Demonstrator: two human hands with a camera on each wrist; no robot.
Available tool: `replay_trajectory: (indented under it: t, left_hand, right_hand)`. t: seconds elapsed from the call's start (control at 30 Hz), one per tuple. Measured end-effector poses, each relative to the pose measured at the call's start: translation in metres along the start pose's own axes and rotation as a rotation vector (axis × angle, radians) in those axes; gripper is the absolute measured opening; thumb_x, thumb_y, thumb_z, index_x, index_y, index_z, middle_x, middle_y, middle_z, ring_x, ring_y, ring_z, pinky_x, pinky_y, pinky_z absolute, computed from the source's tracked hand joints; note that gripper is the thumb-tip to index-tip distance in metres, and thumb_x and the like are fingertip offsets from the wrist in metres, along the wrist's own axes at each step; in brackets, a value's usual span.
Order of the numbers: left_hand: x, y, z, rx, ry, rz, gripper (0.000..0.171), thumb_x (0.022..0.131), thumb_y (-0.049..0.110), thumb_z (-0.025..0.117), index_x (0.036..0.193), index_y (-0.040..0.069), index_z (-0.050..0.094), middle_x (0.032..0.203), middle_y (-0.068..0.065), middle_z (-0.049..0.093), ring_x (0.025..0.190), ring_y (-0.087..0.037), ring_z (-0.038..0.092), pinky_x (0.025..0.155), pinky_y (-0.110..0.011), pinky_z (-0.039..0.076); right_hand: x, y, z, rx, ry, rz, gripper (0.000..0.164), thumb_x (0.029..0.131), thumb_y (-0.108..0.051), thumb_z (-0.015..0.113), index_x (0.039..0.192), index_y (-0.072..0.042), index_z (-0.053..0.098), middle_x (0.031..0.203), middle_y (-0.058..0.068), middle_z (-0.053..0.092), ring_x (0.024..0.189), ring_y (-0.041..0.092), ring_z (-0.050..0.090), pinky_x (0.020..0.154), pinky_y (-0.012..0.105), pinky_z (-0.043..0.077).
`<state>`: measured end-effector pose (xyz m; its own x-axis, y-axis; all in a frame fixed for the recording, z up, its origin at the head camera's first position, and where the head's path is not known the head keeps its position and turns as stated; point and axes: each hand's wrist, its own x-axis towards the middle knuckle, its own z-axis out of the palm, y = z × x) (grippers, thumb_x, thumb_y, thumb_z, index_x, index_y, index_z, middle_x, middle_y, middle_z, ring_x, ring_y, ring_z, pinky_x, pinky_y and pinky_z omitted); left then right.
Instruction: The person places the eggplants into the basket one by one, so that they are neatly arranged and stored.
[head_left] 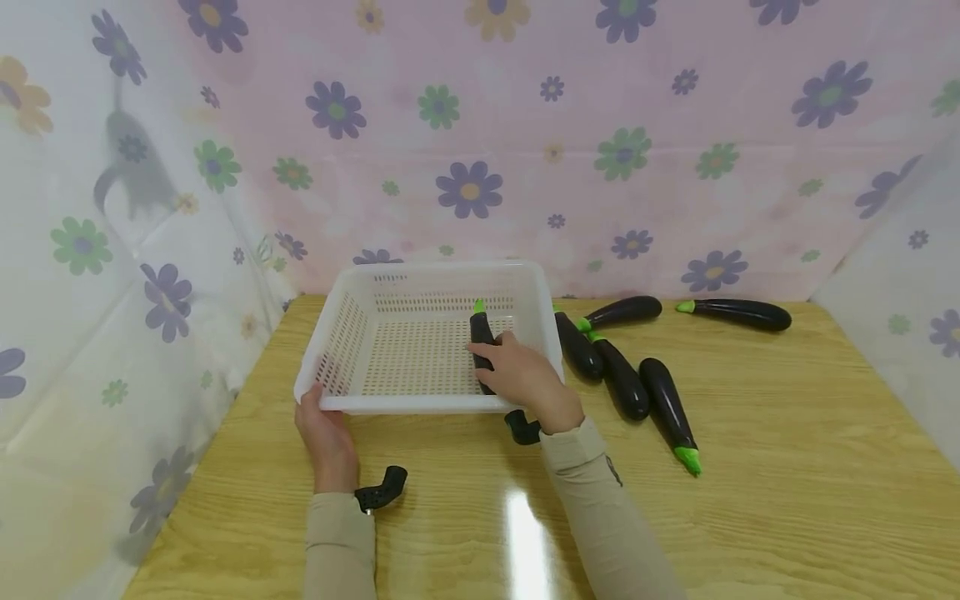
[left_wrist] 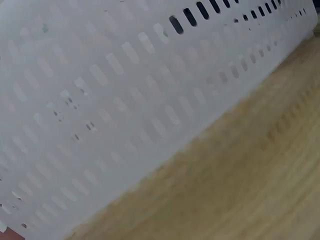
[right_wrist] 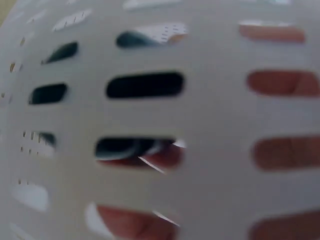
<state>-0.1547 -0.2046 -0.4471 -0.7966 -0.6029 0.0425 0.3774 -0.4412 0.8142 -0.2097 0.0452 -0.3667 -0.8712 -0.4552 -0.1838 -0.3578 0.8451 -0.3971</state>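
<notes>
A white slotted plastic basket [head_left: 420, 404] stands on the wooden table. My left hand [head_left: 327, 437] grips its front left corner, thumb over the rim and the other fingers hidden beneath. Reaching over the front right rim, my right hand [head_left: 521, 375] holds a dark glossy eggplant [head_left: 480, 327] inside the basket, its green stem end pointing away from me. The basket's outer wall [left_wrist: 150, 100] fills much of the left wrist view. Through the slots in the right wrist view, dark parts of the eggplant [right_wrist: 145, 85] and pieces of the right hand [right_wrist: 285, 82] show.
Several more eggplants lie on the table right of the basket, one [head_left: 573, 346] close along its side and another [head_left: 738, 313] at the back. Flowered cloth [head_left: 525, 125] hangs behind and at both sides. Black wrist mounts [head_left: 384, 490] stick out from both sleeves.
</notes>
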Motion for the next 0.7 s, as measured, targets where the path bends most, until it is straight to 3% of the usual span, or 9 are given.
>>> replay_trajectory:
  t: [0.2, 0.33, 0.47, 0.7]
  left_hand:
    - [0.012, -0.023, -0.018, 0.030, -0.025, 0.066, 0.041, 0.092, 0.026, 0.037, 0.129, 0.012, 0.045, 0.131, -0.007, 0.045, 0.120, -0.017, 0.040, 0.099, -0.028, 0.026]
    - [0.013, -0.027, -0.021, 0.057, -0.038, 0.088, 0.041, 0.093, 0.029, 0.036, 0.130, 0.014, 0.044, 0.130, -0.007, 0.045, 0.120, -0.019, 0.041, 0.099, -0.029, 0.026]
    - [0.003, -0.016, -0.011, 0.133, -0.024, 0.086, 0.042, 0.094, 0.030, 0.031, 0.131, 0.015, 0.043, 0.131, -0.005, 0.045, 0.120, -0.017, 0.040, 0.099, -0.028, 0.026]
    - [-0.013, 0.005, 0.007, 0.224, 0.029, 0.079, 0.041, 0.094, 0.024, 0.026, 0.127, 0.014, 0.047, 0.127, -0.007, 0.049, 0.117, -0.020, 0.042, 0.099, -0.033, 0.026]
  right_hand:
    - [0.003, 0.000, 0.003, -0.037, -0.043, 0.007, 0.042, 0.093, -0.033, 0.042, 0.134, -0.024, 0.042, 0.134, 0.013, 0.038, 0.094, 0.022, 0.054, 0.073, 0.037, 0.043]
    - [0.003, -0.001, 0.003, -0.043, -0.067, 0.034, 0.045, 0.093, -0.038, 0.040, 0.135, -0.020, 0.041, 0.135, 0.006, 0.041, 0.123, 0.026, 0.036, 0.094, 0.043, 0.033]
    - [0.002, -0.001, 0.004, -0.030, -0.103, 0.064, 0.049, 0.093, -0.041, 0.038, 0.136, -0.017, 0.039, 0.137, 0.004, 0.039, 0.126, 0.026, 0.033, 0.098, 0.044, 0.030]
    - [0.001, -0.001, 0.006, -0.033, -0.095, 0.109, 0.052, 0.091, -0.047, 0.038, 0.129, -0.013, 0.048, 0.143, 0.018, 0.022, 0.125, 0.032, 0.032, 0.095, 0.045, 0.032]
